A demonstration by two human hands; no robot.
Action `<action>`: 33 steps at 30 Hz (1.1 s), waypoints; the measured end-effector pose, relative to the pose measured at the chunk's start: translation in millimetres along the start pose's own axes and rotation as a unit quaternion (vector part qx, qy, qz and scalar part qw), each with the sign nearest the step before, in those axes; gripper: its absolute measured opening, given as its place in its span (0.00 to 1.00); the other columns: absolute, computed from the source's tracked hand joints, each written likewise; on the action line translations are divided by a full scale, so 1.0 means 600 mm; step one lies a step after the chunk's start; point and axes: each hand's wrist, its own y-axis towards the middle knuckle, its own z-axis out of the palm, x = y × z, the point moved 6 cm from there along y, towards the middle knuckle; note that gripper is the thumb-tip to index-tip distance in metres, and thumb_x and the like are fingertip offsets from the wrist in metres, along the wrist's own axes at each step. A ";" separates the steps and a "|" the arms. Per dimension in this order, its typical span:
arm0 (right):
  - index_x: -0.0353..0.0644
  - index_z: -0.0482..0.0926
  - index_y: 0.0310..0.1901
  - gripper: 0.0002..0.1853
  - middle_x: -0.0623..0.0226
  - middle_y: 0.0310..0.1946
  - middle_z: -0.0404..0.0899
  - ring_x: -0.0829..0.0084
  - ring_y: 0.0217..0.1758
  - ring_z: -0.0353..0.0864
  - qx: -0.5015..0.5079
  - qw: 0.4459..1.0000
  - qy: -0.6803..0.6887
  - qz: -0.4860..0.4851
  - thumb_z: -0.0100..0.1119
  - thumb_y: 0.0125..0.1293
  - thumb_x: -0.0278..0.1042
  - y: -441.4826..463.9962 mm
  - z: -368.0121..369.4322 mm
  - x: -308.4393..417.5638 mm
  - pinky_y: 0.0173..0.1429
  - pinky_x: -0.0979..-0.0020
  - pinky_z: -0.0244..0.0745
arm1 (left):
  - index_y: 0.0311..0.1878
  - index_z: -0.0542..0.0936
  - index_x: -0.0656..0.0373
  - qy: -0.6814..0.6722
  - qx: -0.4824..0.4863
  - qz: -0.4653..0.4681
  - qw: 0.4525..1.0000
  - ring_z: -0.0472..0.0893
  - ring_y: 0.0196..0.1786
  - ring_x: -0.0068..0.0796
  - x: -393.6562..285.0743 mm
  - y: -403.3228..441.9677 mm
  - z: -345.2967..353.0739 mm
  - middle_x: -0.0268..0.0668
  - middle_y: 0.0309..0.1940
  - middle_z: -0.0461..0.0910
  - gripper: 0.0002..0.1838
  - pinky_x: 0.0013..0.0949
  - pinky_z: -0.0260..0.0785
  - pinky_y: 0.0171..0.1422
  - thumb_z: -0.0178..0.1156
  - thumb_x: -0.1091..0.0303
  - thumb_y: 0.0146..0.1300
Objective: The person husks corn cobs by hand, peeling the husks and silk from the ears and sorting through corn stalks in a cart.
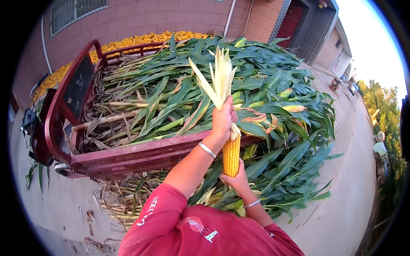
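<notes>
A yellow ear of corn [231,157] hangs upright in front of me, its kernels bare and its pale husk [223,77] pulled up above it. My left hand [224,117] is closed around the gathered husk just above the ear. Lower down, my right hand [238,177] grips the bottom end of the ear, with the thumb at its left side. Behind both hands lie green corn stalks [171,91] heaped on a red cart [141,153]. More leafy stalks [282,170] spill down at the right, below the cart's side.
Yellow corn ears [128,42] are piled along the brick wall [162,19] behind the cart. At the left is the cart's front frame [55,106]. Dry stalks [128,200] lie on the concrete ground [60,205]. Bushes [388,119] line the right side.
</notes>
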 end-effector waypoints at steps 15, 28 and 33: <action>0.36 0.72 0.56 0.35 0.73 0.40 0.79 0.81 0.38 0.77 0.272 0.932 0.139 0.196 0.73 0.42 0.24 -0.057 -0.079 0.025 0.42 0.77 0.74 | 0.45 0.74 0.64 0.174 0.369 -0.207 0.889 0.80 0.34 0.28 -0.028 -0.141 -0.030 0.37 0.29 0.79 0.17 0.32 0.73 0.43 0.63 0.61 0.62; 0.34 0.71 0.52 0.32 0.63 0.32 0.77 0.74 0.29 0.76 0.246 0.902 0.252 0.249 0.74 0.42 0.31 -0.042 -0.040 0.022 0.31 0.74 0.72 | 0.22 0.60 0.50 -0.032 0.137 -0.123 0.982 0.53 0.15 0.18 -0.034 -0.107 -0.008 0.23 0.12 0.54 0.22 0.24 0.50 0.23 0.48 0.51 0.72; 0.38 0.63 0.63 0.39 0.60 0.33 0.72 0.70 0.29 0.71 0.192 0.809 0.501 0.240 0.69 0.50 0.39 -0.050 0.066 -0.015 0.32 0.73 0.69 | 0.20 0.60 0.49 -0.111 0.005 -0.087 0.990 0.54 0.15 0.21 -0.001 -0.004 -0.079 0.25 0.11 0.53 0.23 0.27 0.52 0.23 0.49 0.53 0.71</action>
